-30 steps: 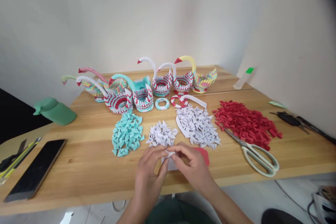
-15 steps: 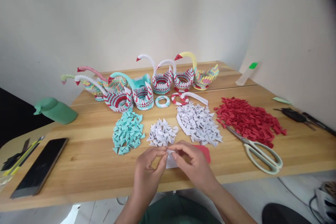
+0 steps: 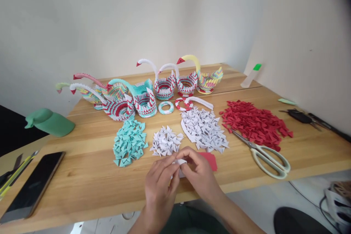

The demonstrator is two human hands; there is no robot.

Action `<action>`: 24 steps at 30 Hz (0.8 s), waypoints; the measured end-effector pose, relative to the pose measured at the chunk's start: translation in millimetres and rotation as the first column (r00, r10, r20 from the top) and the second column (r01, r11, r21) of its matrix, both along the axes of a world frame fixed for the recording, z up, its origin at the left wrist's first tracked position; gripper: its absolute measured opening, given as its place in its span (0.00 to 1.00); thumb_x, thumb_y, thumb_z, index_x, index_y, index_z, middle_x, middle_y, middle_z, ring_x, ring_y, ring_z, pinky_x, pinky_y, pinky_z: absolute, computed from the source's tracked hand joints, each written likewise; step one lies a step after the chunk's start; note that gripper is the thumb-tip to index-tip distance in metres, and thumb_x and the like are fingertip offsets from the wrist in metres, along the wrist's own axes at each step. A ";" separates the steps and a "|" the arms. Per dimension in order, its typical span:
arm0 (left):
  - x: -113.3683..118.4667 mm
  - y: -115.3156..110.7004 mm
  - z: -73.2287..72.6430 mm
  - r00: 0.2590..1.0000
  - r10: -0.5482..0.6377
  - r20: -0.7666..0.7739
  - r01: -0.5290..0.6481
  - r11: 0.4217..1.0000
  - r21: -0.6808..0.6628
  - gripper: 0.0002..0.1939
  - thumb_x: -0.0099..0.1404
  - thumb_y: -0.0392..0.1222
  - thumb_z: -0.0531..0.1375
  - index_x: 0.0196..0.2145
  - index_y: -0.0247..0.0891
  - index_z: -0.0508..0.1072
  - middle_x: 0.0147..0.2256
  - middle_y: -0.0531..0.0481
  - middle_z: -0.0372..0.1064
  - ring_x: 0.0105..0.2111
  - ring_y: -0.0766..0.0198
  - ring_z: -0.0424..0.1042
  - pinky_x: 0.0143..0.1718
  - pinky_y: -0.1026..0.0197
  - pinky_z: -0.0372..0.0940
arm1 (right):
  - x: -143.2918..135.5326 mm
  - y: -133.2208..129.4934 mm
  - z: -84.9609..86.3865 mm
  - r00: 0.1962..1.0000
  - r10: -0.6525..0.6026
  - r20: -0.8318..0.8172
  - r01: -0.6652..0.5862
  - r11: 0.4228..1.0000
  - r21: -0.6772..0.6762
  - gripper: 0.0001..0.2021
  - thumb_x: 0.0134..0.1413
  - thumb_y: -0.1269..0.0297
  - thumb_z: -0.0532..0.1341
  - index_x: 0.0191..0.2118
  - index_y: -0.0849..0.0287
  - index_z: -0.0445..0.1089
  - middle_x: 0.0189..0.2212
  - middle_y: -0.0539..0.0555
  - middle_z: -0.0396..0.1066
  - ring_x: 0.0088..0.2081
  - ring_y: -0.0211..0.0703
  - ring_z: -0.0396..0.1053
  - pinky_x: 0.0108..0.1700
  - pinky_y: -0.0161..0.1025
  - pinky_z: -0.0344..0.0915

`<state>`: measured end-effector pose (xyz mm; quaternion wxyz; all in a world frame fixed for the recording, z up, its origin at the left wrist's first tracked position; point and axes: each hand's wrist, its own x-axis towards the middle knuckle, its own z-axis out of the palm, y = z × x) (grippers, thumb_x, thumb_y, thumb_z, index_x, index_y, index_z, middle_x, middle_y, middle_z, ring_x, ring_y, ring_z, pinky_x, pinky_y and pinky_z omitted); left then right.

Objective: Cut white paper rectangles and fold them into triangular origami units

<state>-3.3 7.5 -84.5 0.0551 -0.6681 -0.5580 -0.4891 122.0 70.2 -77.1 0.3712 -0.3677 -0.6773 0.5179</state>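
Note:
Between my fingertips is a small piece of white paper (image 3: pixel 181 162), pinched from both sides near the front of the table. My left hand (image 3: pixel 162 180) grips its left side, fingers bent over and partly hiding it. My right hand (image 3: pixel 199 172) is closed on its right side, thumb below and index finger arched above. Under the hands lies more white paper (image 3: pixel 183 173), mostly covered. Red paper (image 3: pixel 210 161) lies flat just right of my right hand. Beyond my hands are a small pile of folded white paper triangles (image 3: pixel 166 140) and a larger white pile (image 3: pixel 204 128).
Teal triangles (image 3: pixel 130 142) are heaped left, red triangles (image 3: pixel 257 122) right. Scissors (image 3: pixel 270 161) lie near the right front. Several folded-paper swans (image 3: pixel 145 102) stand behind two paper rings (image 3: pixel 166 108). A phone (image 3: pixel 34 182) and green bottle (image 3: pixel 52 122) are at left.
My left fingers have curled further over the white paper, and its upper fold has turned between my fingertips. The whole view has shifted slightly, moving the table contents left.

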 end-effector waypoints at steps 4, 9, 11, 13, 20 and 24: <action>4.2 1.5 -0.5 1.000 -0.007 0.010 0.007 1.000 -0.006 0.15 0.63 0.24 0.57 0.44 0.38 0.73 0.42 0.42 0.78 0.43 0.57 0.76 0.44 0.57 0.70 | -1.9 -2.0 -2.7 0.995 -0.074 -0.066 0.075 0.997 0.014 0.06 0.51 0.72 0.55 0.32 0.56 0.67 0.31 0.50 0.71 0.35 0.42 0.69 0.39 0.37 0.64; 5.1 4.7 3.5 1.000 0.000 0.019 0.002 0.996 -0.086 0.19 0.64 0.25 0.54 0.49 0.40 0.71 0.42 0.45 0.77 0.42 0.57 0.76 0.43 0.56 0.70 | -6.5 -5.4 1.1 0.991 -0.136 0.007 0.135 0.987 0.081 0.07 0.51 0.74 0.54 0.31 0.57 0.66 0.28 0.49 0.68 0.32 0.40 0.67 0.36 0.36 0.63; 3.2 6.3 6.0 0.999 0.013 0.051 -0.007 0.994 -0.110 0.18 0.64 0.26 0.53 0.48 0.39 0.72 0.41 0.44 0.76 0.41 0.58 0.75 0.42 0.56 0.70 | -4.6 -6.1 5.5 0.994 -0.103 0.038 0.098 0.990 0.103 0.07 0.52 0.74 0.55 0.33 0.57 0.67 0.29 0.49 0.69 0.33 0.40 0.67 0.37 0.36 0.64; -0.1 7.8 8.8 0.992 0.024 0.125 -0.004 0.988 -0.153 0.17 0.63 0.27 0.54 0.47 0.39 0.72 0.39 0.45 0.76 0.39 0.59 0.75 0.41 0.57 0.70 | 2.0 -5.4 10.4 0.998 -0.030 0.054 0.025 0.994 0.102 0.08 0.54 0.71 0.57 0.40 0.56 0.69 0.34 0.51 0.72 0.36 0.41 0.69 0.39 0.37 0.66; -9.3 11.4 14.3 0.904 0.010 0.428 0.128 0.948 -0.292 0.15 0.63 0.30 0.56 0.47 0.38 0.72 0.34 0.50 0.76 0.32 0.64 0.73 0.35 0.63 0.68 | 28.0 5.9 9.7 0.996 0.019 0.088 -0.020 1.000 0.018 0.11 0.62 0.60 0.56 0.46 0.54 0.73 0.37 0.53 0.75 0.38 0.44 0.73 0.40 0.37 0.69; -7.6 11.4 11.9 0.902 -0.013 0.431 0.156 0.942 -0.298 0.15 0.62 0.31 0.57 0.47 0.38 0.72 0.32 0.50 0.76 0.31 0.64 0.73 0.34 0.63 0.68 | 24.3 9.0 6.0 0.996 0.064 0.059 -0.065 0.998 0.015 0.11 0.59 0.62 0.59 0.45 0.53 0.75 0.35 0.52 0.75 0.37 0.43 0.72 0.39 0.36 0.69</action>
